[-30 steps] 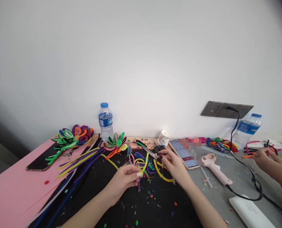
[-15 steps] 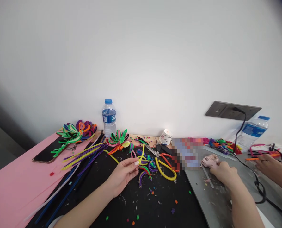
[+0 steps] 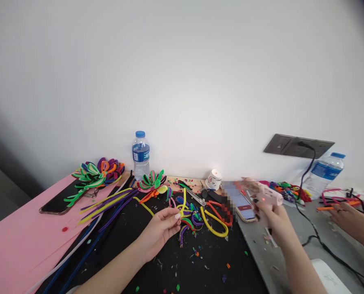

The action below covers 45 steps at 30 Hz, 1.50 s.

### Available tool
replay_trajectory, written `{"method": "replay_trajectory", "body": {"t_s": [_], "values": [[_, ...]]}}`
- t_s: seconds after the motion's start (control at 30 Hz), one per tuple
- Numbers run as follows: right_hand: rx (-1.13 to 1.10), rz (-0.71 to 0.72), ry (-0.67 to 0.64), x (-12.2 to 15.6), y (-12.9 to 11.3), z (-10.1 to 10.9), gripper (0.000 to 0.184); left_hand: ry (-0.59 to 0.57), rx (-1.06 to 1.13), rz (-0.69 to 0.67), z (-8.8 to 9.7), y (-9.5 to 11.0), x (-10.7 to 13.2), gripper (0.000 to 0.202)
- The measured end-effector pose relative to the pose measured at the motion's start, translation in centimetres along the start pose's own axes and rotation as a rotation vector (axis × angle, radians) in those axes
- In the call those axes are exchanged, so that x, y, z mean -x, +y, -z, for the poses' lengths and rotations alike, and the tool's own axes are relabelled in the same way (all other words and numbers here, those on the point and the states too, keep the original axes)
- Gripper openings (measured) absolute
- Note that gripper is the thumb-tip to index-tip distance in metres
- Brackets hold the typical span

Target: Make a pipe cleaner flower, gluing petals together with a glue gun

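Observation:
My left hand (image 3: 161, 229) pinches a bent yellow pipe cleaner (image 3: 185, 197) between thumb and fingertips, above the black mat. Purple, green and red pipe cleaner pieces (image 3: 188, 223) lie just beyond it. On the right, my right hand (image 3: 276, 223) is wrapped round the handle of a pink hot glue gun (image 3: 268, 193) with a small red light. The gun is raised, its nozzle pointing left over a phone (image 3: 243, 206). Scissors with red handles (image 3: 220, 212) and a thick yellow loop (image 3: 215, 228) lie between my hands.
Pipe cleaner flowers (image 3: 153, 179) and loose stems (image 3: 108, 204) lie to the left, beside a dark phone (image 3: 58, 200). A water bottle (image 3: 141, 155) and paper cup (image 3: 214, 179) stand by the wall. A black cord (image 3: 331, 251) crosses the grey surface near another person's hand (image 3: 345, 218).
My right hand has lifted the glue gun off the grey surface and swung it up and left. A white box and more of the phone now show. My left hand keeps its pinch.

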State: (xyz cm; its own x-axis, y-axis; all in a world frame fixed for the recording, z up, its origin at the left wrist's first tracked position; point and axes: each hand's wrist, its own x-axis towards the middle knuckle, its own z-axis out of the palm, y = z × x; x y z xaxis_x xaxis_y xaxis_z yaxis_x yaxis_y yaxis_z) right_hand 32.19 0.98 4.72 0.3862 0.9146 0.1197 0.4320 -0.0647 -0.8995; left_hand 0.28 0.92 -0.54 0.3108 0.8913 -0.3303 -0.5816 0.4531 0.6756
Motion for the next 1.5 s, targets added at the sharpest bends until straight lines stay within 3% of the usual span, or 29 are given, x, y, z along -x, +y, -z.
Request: {"method": "replay_trajectory", "body": {"t_s": [0.07, 0.17, 0.33, 0.53, 1.5], "values": [[-0.327, -0.075, -0.243, 1.6, -0.7, -2.2, 0.031, 0.002, 0.025, 0.011, -0.1, 0.0, 0.1, 0.014], [-0.514, -0.118, -0.553, 4.0, -1.1, -5.1, 0.037, -0.005, 0.048, 0.026, -0.2, -0.1, 0.2, 0.014], [-0.467, -0.191, -0.744, 6.0, -0.6, -7.8, 0.039, -0.034, 0.052, 0.047, -0.3, -0.2, 0.2, 0.015], [-0.404, -0.207, -0.761, 6.2, -0.2, -8.7, 0.041, -0.054, 0.043, 0.058, -0.1, -0.3, 0.1, 0.014], [-0.355, -0.224, -0.740, 6.2, -0.1, -9.0, 0.039, -0.067, 0.049, 0.074, 0.0, -0.6, 0.2, 0.014]]}}
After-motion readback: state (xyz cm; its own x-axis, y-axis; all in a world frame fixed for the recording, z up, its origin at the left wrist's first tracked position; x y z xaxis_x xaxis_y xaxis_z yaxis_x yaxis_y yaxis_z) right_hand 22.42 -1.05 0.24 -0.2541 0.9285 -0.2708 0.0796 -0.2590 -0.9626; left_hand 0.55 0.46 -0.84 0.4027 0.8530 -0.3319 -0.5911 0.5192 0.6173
